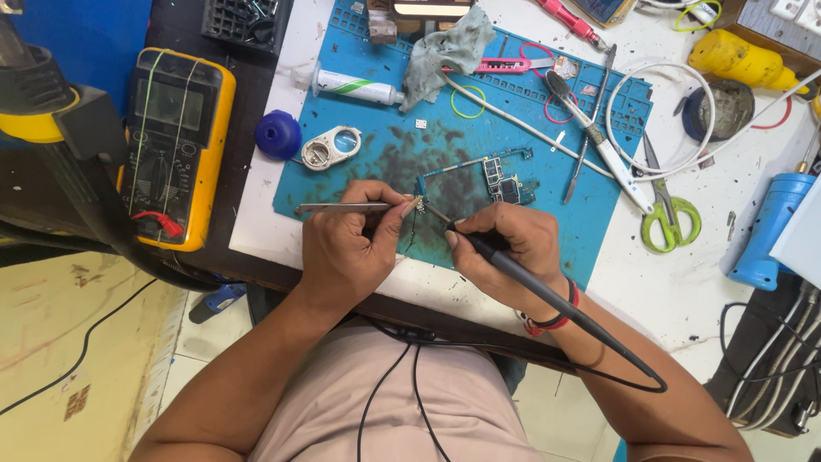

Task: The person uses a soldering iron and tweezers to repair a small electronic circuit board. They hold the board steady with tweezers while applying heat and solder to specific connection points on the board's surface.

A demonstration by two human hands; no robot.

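A white, stained bench (735,282) carries a blue work mat (359,184), darkened with soot in its middle. On the mat, toward the bench's near edge, lies a small circuit board (479,180), with shielded chips at its right end.

The left hand (351,248) has its grip closed on a pair of metal tweezers (342,207), pinched between thumb and fingers; the tweezer tips meet a tiny component (419,204) at the board's near left corner. The right hand (513,252) is wrapped pen-fashion around a black soldering iron (496,257), its tip touching or just beside the same component. The iron's black cord (616,346) trails off over the near edge. A red band sits on the right wrist.

Toward the far edge lie a grey rag (449,47), a white tube (359,85) and a pink utility knife (505,64). Near the right edge are green-handled scissors (671,218), a looped white cable (684,128) and a blue cylindrical tool (774,227). At the left, off the white surface, rests a yellow multimeter (175,141), with a blue cap (279,135) and a metal loupe (332,147) just beside the mat's left edge.
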